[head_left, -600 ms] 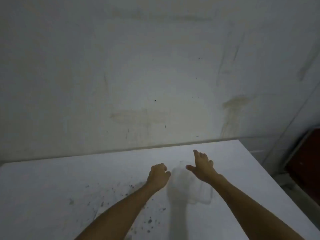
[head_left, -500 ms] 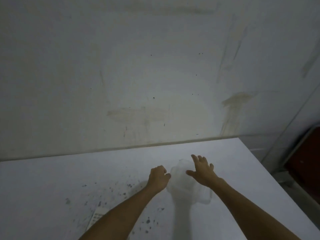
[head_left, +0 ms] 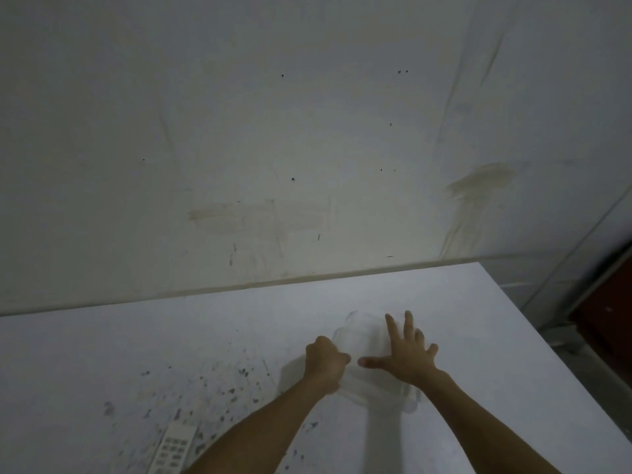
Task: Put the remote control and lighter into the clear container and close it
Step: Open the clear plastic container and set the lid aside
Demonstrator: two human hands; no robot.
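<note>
While both bare arms reach out over the speckled white table [head_left: 102, 343], a pale remote control [head_left: 172, 449] with rows of small buttons lies near the left forearm, well behind the hands. Further right, the left hand [head_left: 325, 366] is curled against the left edge of the clear container [head_left: 369, 340]. That box is cloudy, almost see-through plastic with rounded corners. The right hand [head_left: 403, 357] lies flat on its top, fingers spread.

White speckled table [head_left: 102, 354]: clear container [head_left: 366, 340], remote control [head_left: 172, 451] on it.
</note>
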